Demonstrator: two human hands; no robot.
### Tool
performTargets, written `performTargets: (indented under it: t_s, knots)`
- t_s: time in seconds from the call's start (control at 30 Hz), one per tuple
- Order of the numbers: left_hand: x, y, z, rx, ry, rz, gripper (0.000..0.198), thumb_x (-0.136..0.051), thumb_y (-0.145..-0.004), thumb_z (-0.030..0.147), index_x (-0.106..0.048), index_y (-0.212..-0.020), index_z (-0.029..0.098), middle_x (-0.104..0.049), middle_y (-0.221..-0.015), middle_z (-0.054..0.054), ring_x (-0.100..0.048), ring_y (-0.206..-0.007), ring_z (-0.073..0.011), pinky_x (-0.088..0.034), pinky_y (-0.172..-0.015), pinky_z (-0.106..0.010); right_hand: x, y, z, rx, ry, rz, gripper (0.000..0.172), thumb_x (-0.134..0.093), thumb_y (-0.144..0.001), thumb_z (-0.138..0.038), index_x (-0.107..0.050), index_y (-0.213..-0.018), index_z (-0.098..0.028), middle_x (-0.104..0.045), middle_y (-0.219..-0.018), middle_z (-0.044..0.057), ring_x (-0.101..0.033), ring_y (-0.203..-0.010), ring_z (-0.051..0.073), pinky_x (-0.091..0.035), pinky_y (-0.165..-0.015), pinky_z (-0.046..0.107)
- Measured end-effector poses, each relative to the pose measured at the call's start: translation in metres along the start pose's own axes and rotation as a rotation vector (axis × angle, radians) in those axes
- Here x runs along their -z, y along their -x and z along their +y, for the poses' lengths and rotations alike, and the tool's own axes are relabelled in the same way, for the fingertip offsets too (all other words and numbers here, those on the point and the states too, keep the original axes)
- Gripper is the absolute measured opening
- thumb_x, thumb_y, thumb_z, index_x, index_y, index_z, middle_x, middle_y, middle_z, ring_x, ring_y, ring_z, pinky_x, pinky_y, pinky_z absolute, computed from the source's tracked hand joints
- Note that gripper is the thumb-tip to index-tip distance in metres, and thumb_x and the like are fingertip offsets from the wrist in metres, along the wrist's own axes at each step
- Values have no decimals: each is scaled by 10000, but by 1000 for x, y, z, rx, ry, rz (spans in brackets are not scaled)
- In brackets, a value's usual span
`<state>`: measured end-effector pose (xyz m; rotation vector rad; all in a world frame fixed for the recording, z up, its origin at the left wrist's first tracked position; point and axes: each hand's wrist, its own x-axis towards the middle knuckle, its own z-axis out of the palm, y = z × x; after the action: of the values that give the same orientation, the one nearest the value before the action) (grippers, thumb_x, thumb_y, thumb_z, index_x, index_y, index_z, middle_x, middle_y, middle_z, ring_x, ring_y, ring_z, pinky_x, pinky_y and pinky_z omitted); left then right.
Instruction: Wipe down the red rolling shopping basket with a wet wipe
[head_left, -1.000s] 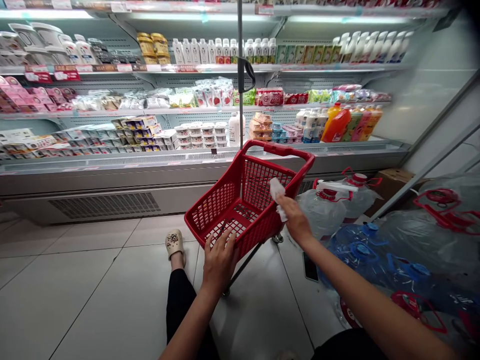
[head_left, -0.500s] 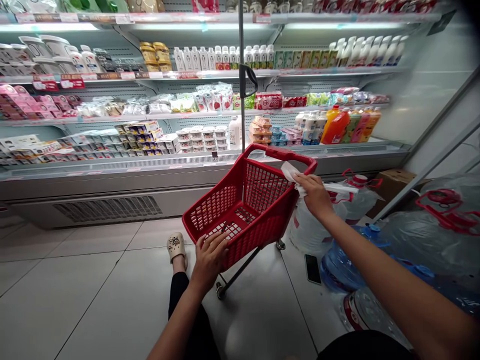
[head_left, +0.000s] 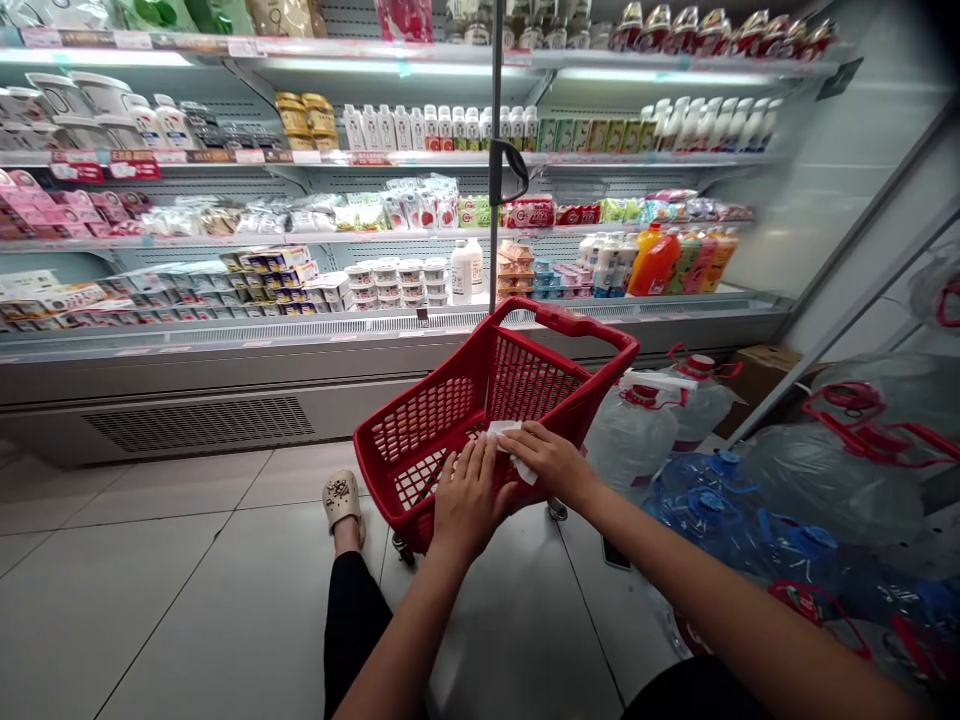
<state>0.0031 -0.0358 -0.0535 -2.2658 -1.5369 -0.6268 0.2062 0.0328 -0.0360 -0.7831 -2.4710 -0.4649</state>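
A red shopping cart (head_left: 420, 420) with a lattice basket stands tilted before me, its handle at the far right. My left hand (head_left: 469, 495) lies over the near rim, fingers stretched out and thumb apart. Beside it, my right hand (head_left: 551, 458) presses a white tissue (head_left: 510, 432) against the same rim, its fingers closed on the tissue. The two hands are very near each other. Part of the near rim is hidden beneath them.
A refrigerated display case (head_left: 225, 375) with dairy products and drinks spans the back. Large water bottles (head_left: 705, 500) crowd the right side, near a cardboard box (head_left: 761, 368). A phone (head_left: 616, 553) lies on the floor. My foot in a beige clog (head_left: 341, 500) is left of the cart.
My right hand has moved the tissue from the cart's side near the handle down and left along the rim to my left hand. My left hand has shifted right. The cart has turned slightly.
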Motion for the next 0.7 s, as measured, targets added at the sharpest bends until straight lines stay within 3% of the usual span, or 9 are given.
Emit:
performTargets:
  t_s: [0.1, 0.27, 0.37, 0.43, 0.53, 0.63, 0.7]
  knots:
    - [-3, 4, 2, -64, -2, 6, 652, -447, -1058, 427, -263, -1645, 210, -424, -1638, -84, -469, -1474, -272, -420, -1189, -453, 23, 18, 43, 24, 53, -30, 531, -505, -924, -16, -617, -1416, -181, -697, -1352, 86, -603, -1228, 241, -517, -1114, 414]
    - [7, 13, -10, -148, 79, 35, 663, -505, -1043, 407, -288, -1635, 204, -497, -1593, -71, -518, -1435, -258, -462, -1163, -409, 73, 55, 134, -299, 161, 12, 600, -451, -888, 4, -655, -1390, -254, -681, -1395, 33, -559, -1277, 274, -552, -1044, 433]
    - [12, 13, -12, -128, 130, 56, 623, -526, -1036, 403, -361, -1606, 214, -579, -1524, -73, -581, -1376, -254, -488, -1140, -400, 89, 63, 165, -439, 189, 51, 594, -441, -890, -19, -657, -1390, -257, -679, -1397, 36, -557, -1264, 280, -572, -988, 433]
    - [14, 13, -13, -117, 145, 63, 600, -538, -1031, 404, -402, -1586, 222, -608, -1495, -69, -604, -1349, -251, -498, -1130, -392, 89, 63, 166, -504, 182, 119, 608, -423, -885, -17, -649, -1401, -246, -690, -1377, 47, -562, -1244, 278, -565, -995, 445]
    - [16, 15, -16, -111, 144, 68, 585, -545, -1027, 400, -424, -1574, 231, -616, -1486, -56, -614, -1337, -252, -504, -1123, -385, 77, 61, 144, -515, 158, 174, 662, -387, -865, 10, -616, -1442, -221, -687, -1374, 65, -556, -1234, 276, -548, -1019, 464]
    - [18, 19, -20, -116, 131, 74, 592, -542, -1028, 386, -406, -1586, 243, -609, -1493, -49, -612, -1339, -257, -507, -1118, -386, 68, 62, 118, -408, 111, 91, 700, -390, -851, 29, -598, -1462, -241, -658, -1424, 23, -547, -1253, 258, -553, -1016, 414]
    - [20, 22, -23, -127, 120, 74, 605, -538, -1029, 374, -381, -1599, 246, -601, -1501, -44, -610, -1342, -255, -510, -1116, -386, 72, 63, 115, -330, 81, 29, 682, -398, -867, 21, -616, -1445, -268, -657, -1428, -15, -551, -1263, 247, -537, -1050, 399]
